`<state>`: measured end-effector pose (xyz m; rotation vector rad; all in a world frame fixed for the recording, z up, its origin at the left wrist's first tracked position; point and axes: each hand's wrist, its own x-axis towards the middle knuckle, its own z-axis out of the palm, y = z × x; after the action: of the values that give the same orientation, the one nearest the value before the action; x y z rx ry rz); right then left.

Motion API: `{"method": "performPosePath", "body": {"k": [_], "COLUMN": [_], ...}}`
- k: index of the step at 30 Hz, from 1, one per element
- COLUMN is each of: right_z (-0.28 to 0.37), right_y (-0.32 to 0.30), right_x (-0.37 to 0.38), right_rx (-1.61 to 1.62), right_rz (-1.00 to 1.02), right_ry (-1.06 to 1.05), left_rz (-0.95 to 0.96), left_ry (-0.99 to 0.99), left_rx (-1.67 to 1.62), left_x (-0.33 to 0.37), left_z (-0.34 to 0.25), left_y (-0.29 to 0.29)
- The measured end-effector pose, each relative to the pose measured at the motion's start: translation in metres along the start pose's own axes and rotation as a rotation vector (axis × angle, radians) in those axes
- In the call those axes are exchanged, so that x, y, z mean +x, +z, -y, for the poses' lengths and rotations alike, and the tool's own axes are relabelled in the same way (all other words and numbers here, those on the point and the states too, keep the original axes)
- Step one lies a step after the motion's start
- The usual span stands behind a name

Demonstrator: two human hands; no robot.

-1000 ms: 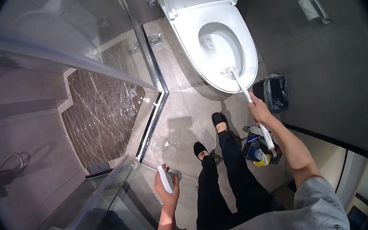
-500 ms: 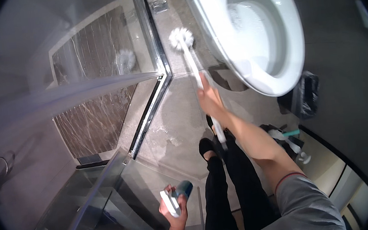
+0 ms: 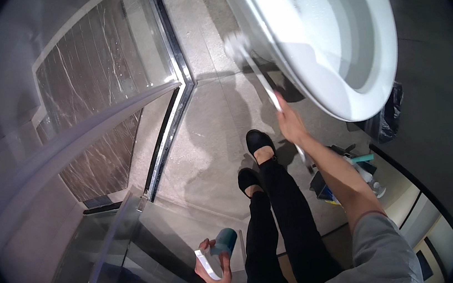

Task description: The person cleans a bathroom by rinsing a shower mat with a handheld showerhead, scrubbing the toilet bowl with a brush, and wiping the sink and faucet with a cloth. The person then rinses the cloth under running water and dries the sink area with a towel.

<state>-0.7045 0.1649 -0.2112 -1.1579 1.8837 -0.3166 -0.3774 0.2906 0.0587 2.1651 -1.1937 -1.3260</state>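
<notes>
Brush (image 3: 248,61) pokes out beside the toilet (image 3: 337,34) rim, its handle gripped in the right hand (image 3: 290,124). Left hand (image 3: 214,266) clutches a teal bottle (image 3: 224,241) low by the glass shower door (image 3: 138,101). Cleaning caddy (image 3: 347,175) sits behind the legs, bin bag (image 3: 388,114) alongside.
</notes>
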Motion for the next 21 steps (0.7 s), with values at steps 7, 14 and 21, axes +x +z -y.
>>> {"method": "performPosePath", "body": {"k": [7, 14, 21], "right_z": [-0.117, -0.091, -0.138], "right_y": [-0.107, -0.183, -0.181], "right_x": [-0.131, -0.066, -0.116], "right_rx": [-0.239, 0.792, -0.025], "right_rz": [-0.101, -0.101, -0.060], "right_ry": [0.299, 0.586, 0.405], "left_rz": [0.049, 0.189, 0.375], "left_ry": [0.297, 0.499, 0.453], "left_rx": [0.223, 0.413, 0.545], "left_x": [-0.012, -0.016, 0.004], "left_z": [-0.051, -0.117, -0.175], "left_y": [0.003, 0.038, 0.132]}}
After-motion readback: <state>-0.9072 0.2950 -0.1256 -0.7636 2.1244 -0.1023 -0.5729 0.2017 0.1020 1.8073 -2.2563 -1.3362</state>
